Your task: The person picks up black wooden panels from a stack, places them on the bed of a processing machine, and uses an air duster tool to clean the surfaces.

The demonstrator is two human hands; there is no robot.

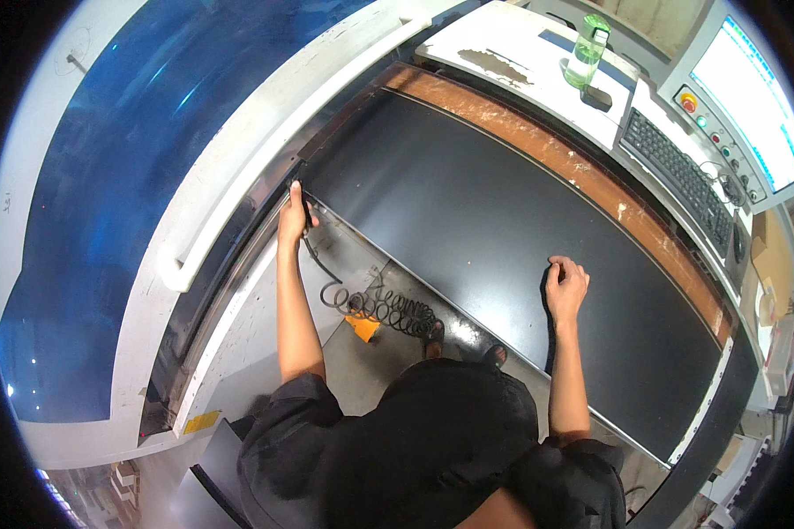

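Note:
My left hand [294, 216] is stretched forward and closed around a black handled tool at the edge of the machine's opening. A black coiled hose [381, 306] runs from that tool down toward my feet. My right hand [565, 286] rests with curled fingers on a large black flat panel [503, 212] that slopes across the middle of the view; it holds nothing that I can see. Both forearms come up from my dark clothing at the bottom.
A blue-windowed sliding door [132, 159] with a white handle bar [238, 167] fills the left. A green bottle [587, 53] stands on a white shelf at the back. To the right are a keyboard [679, 176], a control panel with buttons and a lit screen [754, 101]. An orange scrap [363, 328] lies on the floor.

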